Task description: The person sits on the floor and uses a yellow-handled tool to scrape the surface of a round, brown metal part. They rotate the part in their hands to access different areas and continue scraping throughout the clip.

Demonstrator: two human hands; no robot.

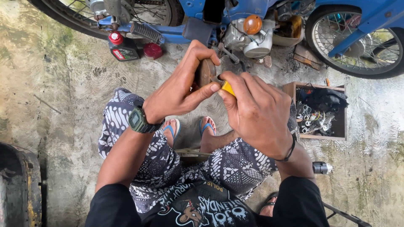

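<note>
My left hand (pixel 183 86) grips a small rusty brown metal part (pixel 205 72), with a green watch on that wrist. My right hand (pixel 256 111) is closed round a tool with a yellow handle (pixel 228 88), whose tip rests against the brown part. Both hands are held together above my knees, in front of a blue motorbike (pixel 248 12). Most of the tool is hidden inside my fist.
A black oil bottle with a red cap (pixel 121 47) and a red cap (pixel 152 50) stand under the bike. A wooden box of metal parts (pixel 322 111) sits at the right. A dark rusty object (pixel 19 185) lies at the lower left. The floor is bare concrete.
</note>
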